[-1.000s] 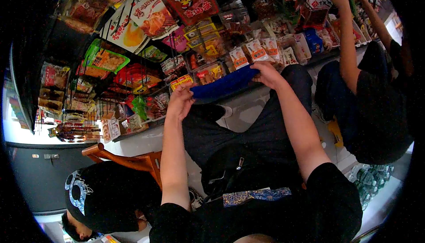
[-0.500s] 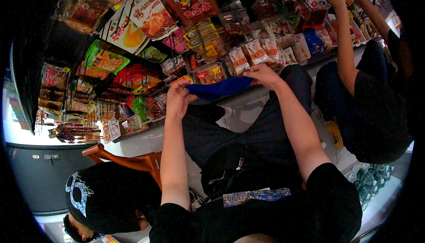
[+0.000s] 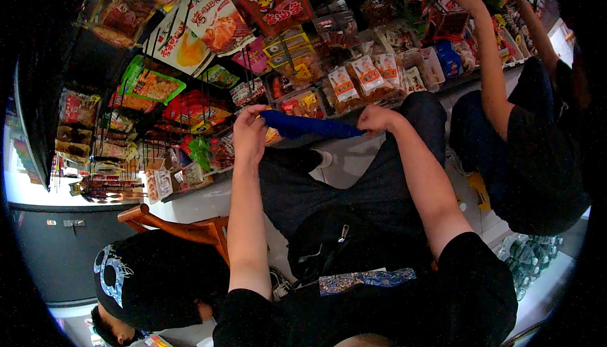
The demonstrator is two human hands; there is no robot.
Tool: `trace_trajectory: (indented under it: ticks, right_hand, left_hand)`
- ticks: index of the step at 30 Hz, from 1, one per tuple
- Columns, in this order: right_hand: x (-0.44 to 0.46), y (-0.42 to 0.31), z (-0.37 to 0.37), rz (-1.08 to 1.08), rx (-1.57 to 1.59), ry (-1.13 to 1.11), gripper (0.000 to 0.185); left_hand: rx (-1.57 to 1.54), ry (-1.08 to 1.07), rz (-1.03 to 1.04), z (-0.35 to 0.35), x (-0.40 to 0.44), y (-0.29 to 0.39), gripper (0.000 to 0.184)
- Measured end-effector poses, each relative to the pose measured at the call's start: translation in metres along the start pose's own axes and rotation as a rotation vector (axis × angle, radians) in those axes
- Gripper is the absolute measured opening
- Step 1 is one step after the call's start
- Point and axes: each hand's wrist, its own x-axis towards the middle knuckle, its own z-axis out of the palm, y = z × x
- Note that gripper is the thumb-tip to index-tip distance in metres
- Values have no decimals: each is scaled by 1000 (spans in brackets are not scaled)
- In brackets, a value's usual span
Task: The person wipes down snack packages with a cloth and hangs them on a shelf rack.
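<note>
A blue cloth (image 3: pixel 313 127) is stretched between my two hands, in front of the lower shelf. My left hand (image 3: pixel 250 133) is closed on its left end, which sits a bit higher. Its right end is pinched by my right hand (image 3: pixel 377 120), just above my right knee. Behind the cloth stand orange-and-white snack packs (image 3: pixel 368 73) and a tray with yellow packets (image 3: pixel 302 103). The cloth looks folded or bunched, with its lower side in shadow.
Hanging snack bags (image 3: pixel 218 18) fill the rack ahead. A wooden chair (image 3: pixel 183 225) and a person in black (image 3: pixel 158 277) are at lower left. At right another person (image 3: pixel 537 157) reaches to the shelf, near wrapped bottles (image 3: pixel 531 258).
The cloth has tilted: my left hand has risen slightly and my right hand has dropped a little. The neighbour's hand at upper right has shifted slightly.
</note>
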Motion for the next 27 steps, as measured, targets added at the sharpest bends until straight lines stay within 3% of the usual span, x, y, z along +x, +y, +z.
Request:
trace_trajectory:
  ticks: [4,7,16,22,27]
  right_hand:
    - [1,4,7,128,39,-152,24]
    - [-15,-17,6,175,-99,-248,22]
    - [-8,-14,9,95,-26,-274,41]
    - [3,-2,14,-51,38,-100,20]
    - [0,-7,10,-240,45,61,20]
  left_hand:
    - [-12,-22,-4,15,-5,11,27]
    - [-15,-50,20,20,-3,11,26]
    - [5,-22,59,29,-5,18,25]
    - [6,-29,60,28,-6,22,26]
    - [19,-12,48,26,-5,21,26]
